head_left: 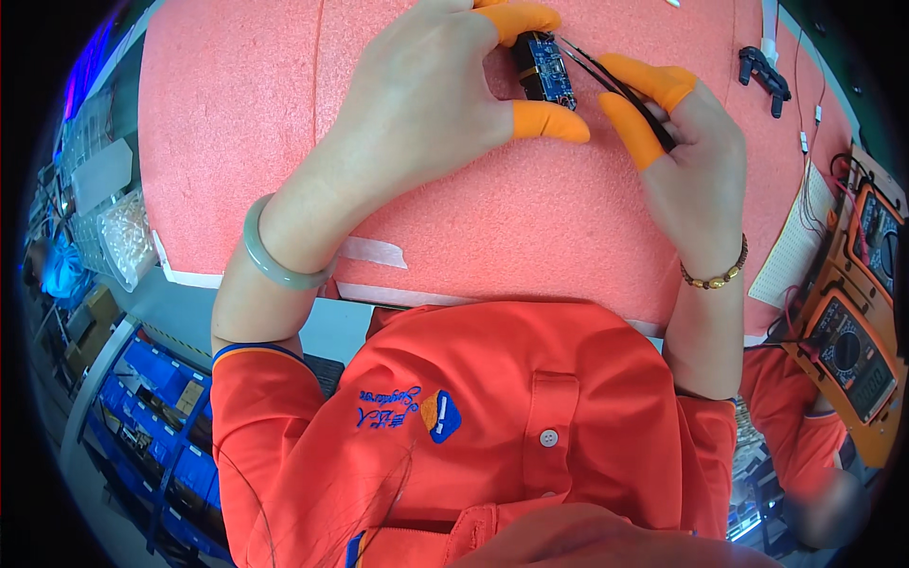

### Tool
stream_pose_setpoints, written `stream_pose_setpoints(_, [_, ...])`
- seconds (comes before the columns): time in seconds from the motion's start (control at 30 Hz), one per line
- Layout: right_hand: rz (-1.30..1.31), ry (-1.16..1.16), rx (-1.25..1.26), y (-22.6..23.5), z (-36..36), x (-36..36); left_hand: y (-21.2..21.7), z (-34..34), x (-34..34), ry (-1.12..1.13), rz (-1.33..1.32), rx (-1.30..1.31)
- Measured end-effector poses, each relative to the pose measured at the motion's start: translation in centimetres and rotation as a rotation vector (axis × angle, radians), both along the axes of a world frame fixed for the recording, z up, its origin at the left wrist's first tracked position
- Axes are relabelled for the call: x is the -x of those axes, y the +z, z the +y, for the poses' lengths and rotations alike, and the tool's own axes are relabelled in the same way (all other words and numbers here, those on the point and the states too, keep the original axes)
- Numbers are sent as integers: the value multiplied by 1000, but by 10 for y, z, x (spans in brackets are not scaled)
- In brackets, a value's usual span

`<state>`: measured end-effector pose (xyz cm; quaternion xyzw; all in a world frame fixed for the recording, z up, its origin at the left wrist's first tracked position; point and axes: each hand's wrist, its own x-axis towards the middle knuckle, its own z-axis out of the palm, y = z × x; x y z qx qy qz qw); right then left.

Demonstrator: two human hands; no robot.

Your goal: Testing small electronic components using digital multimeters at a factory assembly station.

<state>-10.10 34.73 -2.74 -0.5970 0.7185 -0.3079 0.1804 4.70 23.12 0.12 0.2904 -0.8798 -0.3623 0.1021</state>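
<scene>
Near the far side of the pink foam mat (454, 227), my left hand (426, 95) grips a small blue circuit board (551, 78) with a black body along its left side. Orange finger cots cover the thumb and fingers, which lie at the board's two ends. A yellowish band crosses the black part. Black tweezers (630, 97) are pinched in my right hand (686, 142), also wearing orange cots. Their fine tips point up and left, close to the board's upper end. Whether they touch it, I cannot tell.
A black clip-like part (763, 79) lies at the far right beside thin wires with white connectors (804, 142). Two orange multimeters (852, 355) stand at the right edge. A bag of small pale parts (128, 237) sits left, above blue bins (156, 369). Another person's red sleeve (795, 417) shows lower right.
</scene>
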Motion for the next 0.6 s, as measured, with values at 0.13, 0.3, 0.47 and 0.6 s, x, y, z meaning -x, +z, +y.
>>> stream_pose_setpoints(0.13, [61, 20, 40, 1, -2, -1, 0, 0, 2, -1, -10, 1])
stream_pose_setpoints(0.3, [47, 6, 99, -1, -4, -3, 1, 0, 3, -8, -13, -9])
stream_pose_setpoints(0.47, [39, -19, 11, 2, 1, -2, -1, 0, 1, -5, 21, 3])
stream_pose_setpoints(0.6, [66, -20, -20, 5, -2, -3, -1, 0, 3, -3, 32, -1])
